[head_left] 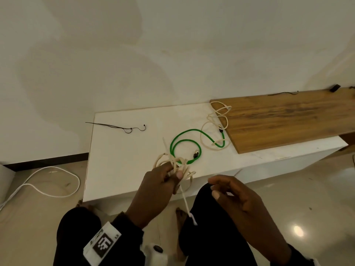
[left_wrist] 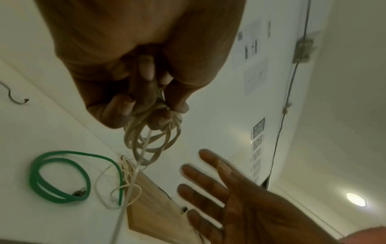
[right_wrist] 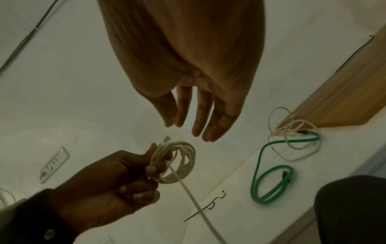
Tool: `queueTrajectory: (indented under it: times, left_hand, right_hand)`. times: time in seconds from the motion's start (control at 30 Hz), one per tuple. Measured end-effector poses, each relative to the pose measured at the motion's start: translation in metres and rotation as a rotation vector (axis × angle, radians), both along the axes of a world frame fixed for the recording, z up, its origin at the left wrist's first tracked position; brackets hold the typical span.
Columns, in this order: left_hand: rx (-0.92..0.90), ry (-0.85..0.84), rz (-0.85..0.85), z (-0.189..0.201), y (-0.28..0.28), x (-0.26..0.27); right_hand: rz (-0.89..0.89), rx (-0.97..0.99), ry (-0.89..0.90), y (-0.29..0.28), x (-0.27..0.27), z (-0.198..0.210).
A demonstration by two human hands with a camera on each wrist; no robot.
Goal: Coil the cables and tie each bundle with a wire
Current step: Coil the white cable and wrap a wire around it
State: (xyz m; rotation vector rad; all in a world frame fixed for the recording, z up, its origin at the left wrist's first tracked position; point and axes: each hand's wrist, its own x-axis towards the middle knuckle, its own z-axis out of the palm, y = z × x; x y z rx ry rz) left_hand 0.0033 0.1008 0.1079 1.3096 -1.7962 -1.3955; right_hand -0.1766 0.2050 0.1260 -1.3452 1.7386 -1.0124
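My left hand (head_left: 163, 181) grips a coil of cream cable (head_left: 173, 163) above the near edge of the white table (head_left: 119, 160); the same coiled cable (right_wrist: 179, 162) shows in the right wrist view and the coil (left_wrist: 150, 140) in the left wrist view. One loose white end (head_left: 187, 205) hangs down from the coil. My right hand (head_left: 226, 191) hovers to the right with fingers straight, holding nothing. A green cable (head_left: 189, 145) lies looped on the table, tangled at its far end with another cream cable (head_left: 215, 123). A thin black tie wire (head_left: 123, 128) lies at the table's far left.
A wooden board (head_left: 288, 116) covers the table's right part, with a second black wire (head_left: 282, 93) and a small black object (head_left: 335, 87) at its back. A white cable (head_left: 48, 187) lies on the floor to the left. My knees sit below the table edge.
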Motion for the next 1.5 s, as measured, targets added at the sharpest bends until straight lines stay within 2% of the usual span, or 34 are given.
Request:
queueTrajectory:
  times: [0.1, 0.2, 0.27, 0.33, 0.43, 0.53, 0.63, 0.73, 0.83, 1.0, 1.07, 1.1, 1.17, 1.23, 1.27, 1.4, 1.5]
  left_hand:
    - [0.025, 0.074, 0.022, 0.004, -0.001, 0.001]
    - [0.160, 0.210, 0.026, 0.008, 0.000, 0.001]
    - [0.238, 0.302, 0.004, 0.012, 0.002, 0.000]
    - [0.256, 0.334, -0.019, 0.013, 0.005, -0.001]
    - [0.270, 0.350, -0.067, 0.015, 0.009, 0.002]
    - [0.281, 0.368, -0.083, 0.014, 0.009, 0.005]
    - [0.236, 0.363, -0.056, 0.008, 0.009, 0.009]
    - [0.193, 0.349, -0.122, 0.004, 0.012, 0.007]
    - [0.255, 0.377, -0.219, 0.008, 0.014, 0.004]
    - [0.290, 0.391, -0.256, 0.016, 0.009, 0.007]
    - [0.228, 0.303, -0.245, 0.012, 0.013, 0.001]
    - [0.124, 0.210, -0.228, 0.008, 0.017, -0.003]
    - [-0.153, 0.022, -0.190, -0.004, 0.025, -0.009]
    - [-0.334, -0.049, -0.161, -0.015, 0.030, -0.012]
    - [-0.374, -0.050, -0.157, -0.019, 0.032, -0.014]
    - [-0.403, -0.010, -0.107, -0.017, 0.039, -0.024]
    - [-0.407, -0.016, -0.077, -0.018, 0.040, -0.028]
  right_hand:
    - [0.073, 0.160, -0.056, 0.003, 0.006, -0.005]
    - [0.140, 0.306, 0.010, 0.003, 0.019, -0.010]
    - [0.112, 0.302, 0.012, 0.000, 0.025, -0.013]
    - [0.083, 0.302, -0.100, -0.004, 0.031, -0.013]
    - [0.052, 0.228, -0.162, -0.009, 0.038, -0.007]
    - [0.000, 0.112, -0.049, -0.007, 0.035, -0.005]
    - [-0.055, 0.090, -0.007, -0.001, 0.030, 0.001]
    - [-0.051, 0.040, 0.072, 0.002, 0.028, 0.003]
    - [-0.064, -0.019, 0.093, -0.009, 0.027, 0.007]
    - [-0.048, -0.213, 0.248, -0.015, 0.036, 0.005]
    - [-0.102, -0.153, 0.218, -0.014, 0.040, -0.001]
    - [-0.121, -0.081, 0.152, -0.014, 0.041, -0.004]
    - [-0.099, 0.089, -0.101, -0.014, 0.041, -0.007]
    - [-0.064, 0.203, -0.367, -0.014, 0.041, 0.000]
    - [-0.045, 0.192, -0.399, -0.014, 0.040, 0.000]
    - [-0.109, 0.011, -0.225, -0.016, 0.033, 0.000]
    - [-0.149, 0.006, -0.235, -0.018, 0.031, -0.003]
